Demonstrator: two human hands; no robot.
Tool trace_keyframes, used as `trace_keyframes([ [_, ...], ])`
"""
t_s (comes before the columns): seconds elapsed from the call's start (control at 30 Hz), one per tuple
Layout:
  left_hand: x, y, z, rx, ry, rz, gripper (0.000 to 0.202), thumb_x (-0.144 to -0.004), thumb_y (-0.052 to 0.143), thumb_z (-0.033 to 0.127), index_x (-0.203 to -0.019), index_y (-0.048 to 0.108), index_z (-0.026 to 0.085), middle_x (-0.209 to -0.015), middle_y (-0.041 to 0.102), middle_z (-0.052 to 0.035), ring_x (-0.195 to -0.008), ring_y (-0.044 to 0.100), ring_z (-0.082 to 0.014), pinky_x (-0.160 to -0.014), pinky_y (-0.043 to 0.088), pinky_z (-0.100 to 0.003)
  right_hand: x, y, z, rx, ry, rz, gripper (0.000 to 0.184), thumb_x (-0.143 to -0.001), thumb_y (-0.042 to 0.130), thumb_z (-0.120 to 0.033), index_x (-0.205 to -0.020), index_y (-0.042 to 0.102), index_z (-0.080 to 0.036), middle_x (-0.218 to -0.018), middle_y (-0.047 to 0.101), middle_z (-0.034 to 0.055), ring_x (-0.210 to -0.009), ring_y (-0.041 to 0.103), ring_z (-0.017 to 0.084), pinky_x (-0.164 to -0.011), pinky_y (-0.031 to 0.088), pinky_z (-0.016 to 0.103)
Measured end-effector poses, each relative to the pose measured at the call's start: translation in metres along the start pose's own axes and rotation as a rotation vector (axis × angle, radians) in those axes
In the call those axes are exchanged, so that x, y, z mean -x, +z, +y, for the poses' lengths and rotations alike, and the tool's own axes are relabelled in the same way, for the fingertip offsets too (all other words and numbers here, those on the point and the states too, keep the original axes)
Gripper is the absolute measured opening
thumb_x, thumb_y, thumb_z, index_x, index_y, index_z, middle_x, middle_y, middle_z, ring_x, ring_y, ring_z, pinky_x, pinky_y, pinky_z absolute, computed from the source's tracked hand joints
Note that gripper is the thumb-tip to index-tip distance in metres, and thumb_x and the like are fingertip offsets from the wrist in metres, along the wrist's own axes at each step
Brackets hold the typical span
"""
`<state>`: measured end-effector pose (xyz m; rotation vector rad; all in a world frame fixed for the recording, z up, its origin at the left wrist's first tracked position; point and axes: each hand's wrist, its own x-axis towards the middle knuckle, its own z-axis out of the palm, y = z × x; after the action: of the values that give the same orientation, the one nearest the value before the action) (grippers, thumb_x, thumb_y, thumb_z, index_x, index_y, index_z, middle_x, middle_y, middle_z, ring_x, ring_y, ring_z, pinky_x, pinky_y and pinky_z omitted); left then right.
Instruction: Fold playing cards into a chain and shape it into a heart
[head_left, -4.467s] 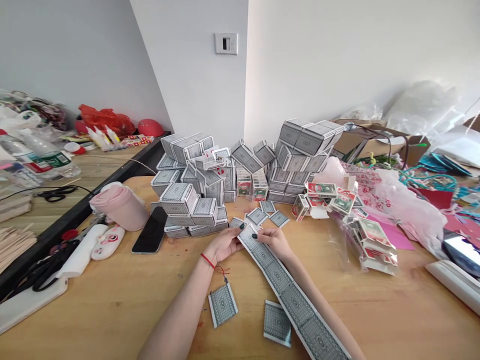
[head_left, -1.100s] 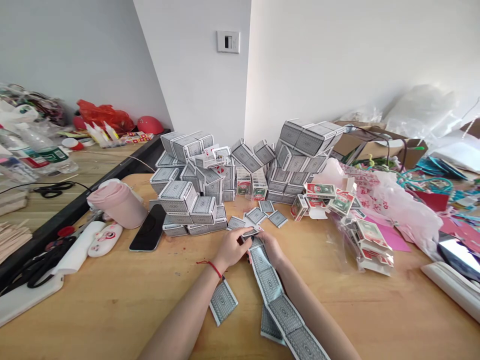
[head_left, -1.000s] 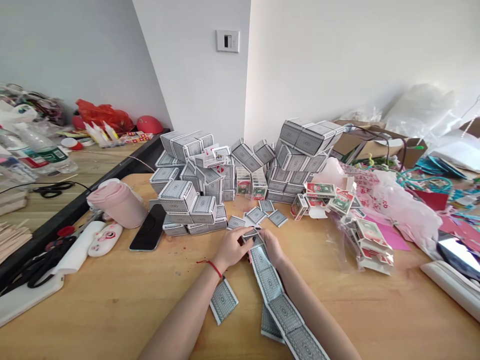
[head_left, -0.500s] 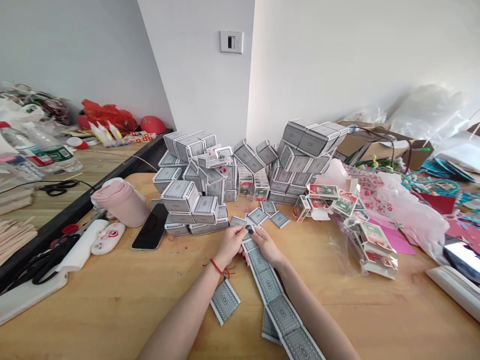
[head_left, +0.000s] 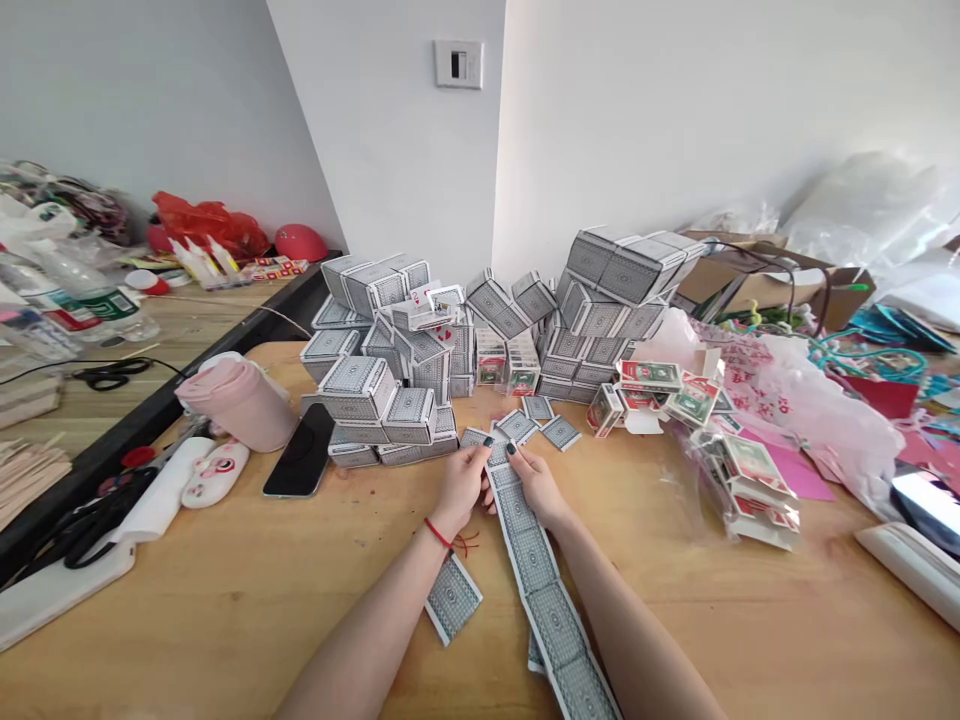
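Head view: at lower middle, the top of a card strip [head_left: 534,556] is pinched by the left hand [head_left: 462,487] and right hand [head_left: 540,489]. Card blocks [head_left: 354,387] are already piled above; the strip and loose cards [head_left: 517,427] seem not yet done.

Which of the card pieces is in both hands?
The long strip running to the picture's bottom edge; left hand and right hand pinch its far end. The loose cards beyond the hands and the card near the red bracelet are short, unheld.
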<state>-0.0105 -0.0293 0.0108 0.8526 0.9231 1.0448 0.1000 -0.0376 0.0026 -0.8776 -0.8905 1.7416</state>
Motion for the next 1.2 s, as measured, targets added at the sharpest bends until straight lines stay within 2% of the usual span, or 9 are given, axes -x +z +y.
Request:
trace_keyframes([
  [0.23,0.000,-0.002,-0.005,-0.387,0.219,0.176,0.041,-0.076,0.047,0.050,-0.051,0.036,0.019,-0.028,0.033,0.0076,-0.022,0.037,-0.0083,-0.023,0.021,-0.018,-0.001,-0.003,-0.001,0.022,0.097,0.000,0.030,-0.074,0.052,-0.048,-0.087,0.053,-0.021,-0.053,0.062,-0.0001,-0.045,0.058,0.020,-0.039,0.045,0.030],
  [0.33,0.000,-0.002,-0.004,-0.401,0.236,0.201,0.039,-0.078,0.043,0.051,-0.055,0.040,0.019,-0.029,0.034,0.0080,-0.022,0.037,-0.0091,-0.024,0.023,-0.019,-0.002,-0.003,-0.003,0.001,0.105,-0.002,0.029,-0.074,0.053,-0.047,-0.087,0.055,-0.021,-0.054,0.063,0.0006,-0.044,0.058,0.020,-0.040,0.044,0.030],
  [0.47,-0.002,-0.002,-0.003,-0.206,0.215,0.087,0.033,-0.077,0.047,0.050,-0.070,0.050,0.017,-0.049,0.052,0.0041,-0.036,0.049,-0.0098,-0.035,0.038,-0.021,-0.005,-0.011,-0.010,-0.055,0.044,0.092,0.030,-0.075,0.050,-0.046,-0.084,0.059,-0.018,-0.058,0.064,0.0030,-0.045,0.057,0.019,-0.043,0.045,0.030],
  [0.6,-0.004,-0.006,-0.002,-0.165,0.160,0.007,0.038,-0.076,0.050,0.048,-0.094,0.056,0.015,-0.080,0.065,-0.0052,-0.063,0.062,-0.0162,-0.056,0.049,-0.027,-0.005,-0.038,-0.020,-0.271,-0.052,0.239,0.038,-0.078,0.042,-0.046,-0.085,0.063,-0.015,-0.064,0.064,0.0054,-0.053,0.059,0.018,-0.050,0.048,0.030],
  [0.77,-0.005,-0.018,0.003,-0.137,-0.060,-0.229,0.050,-0.078,0.044,0.051,-0.111,0.051,0.014,-0.084,0.067,-0.0100,-0.055,0.062,-0.0167,-0.047,0.046,-0.026,-0.002,-0.065,-0.027,-0.438,-0.328,0.392,0.039,-0.079,0.040,-0.047,-0.088,0.062,-0.017,-0.072,0.063,0.0044,-0.063,0.060,0.017,-0.062,0.050,0.032],
  [0.93,-0.007,-0.027,0.008,0.193,-0.166,-0.455,0.053,-0.082,0.036,0.049,-0.117,0.047,0.012,-0.100,0.064,-0.0167,-0.067,0.065,-0.0194,-0.049,0.047,-0.025,-0.004,-0.059,-0.026,-0.409,-0.519,0.529,0.039,-0.078,0.046,-0.042,-0.115,0.047,-0.031,-0.085,0.062,-0.0012,-0.059,0.057,0.014,-0.058,0.048,0.032],
  [1.0,-0.007,-0.027,0.009,0.296,-0.127,-0.482,0.042,-0.081,0.042,0.037,-0.114,0.050,0.012,-0.108,0.061,-0.0157,-0.080,0.064,-0.0207,-0.057,0.049,-0.027,-0.006,-0.055,-0.025,-0.349,-0.548,0.548,0.044,-0.077,0.048,-0.044,-0.120,0.041,-0.035,-0.084,0.060,-0.0038,-0.056,0.055,0.012,-0.055,0.046,0.029],
  [1.1,-0.005,-0.025,0.010,0.354,-0.042,-0.470,0.035,-0.077,0.048,0.017,-0.111,0.052,0.014,-0.115,0.058,-0.0120,-0.089,0.061,-0.0185,-0.067,0.050,-0.024,-0.009,-0.055,-0.022,-0.262,-0.552,0.580,0.043,-0.076,0.049,-0.047,-0.116,0.043,-0.035,-0.082,0.056,-0.0047,-0.054,0.051,0.009,-0.052,0.043,0.025],
  [1.2,-0.003,-0.025,0.012,0.394,-0.012,-0.433,0.034,-0.077,0.048,0.012,-0.110,0.053,0.014,-0.122,0.053,-0.0106,-0.097,0.059,-0.0174,-0.075,0.049,-0.024,-0.011,-0.060,-0.020,-0.241,-0.588,0.620,0.036,-0.075,0.051,-0.046,-0.107,0.051,-0.030,-0.083,0.054,-0.0037,-0.056,0.048,0.008,-0.052,0.041,0.022],
])
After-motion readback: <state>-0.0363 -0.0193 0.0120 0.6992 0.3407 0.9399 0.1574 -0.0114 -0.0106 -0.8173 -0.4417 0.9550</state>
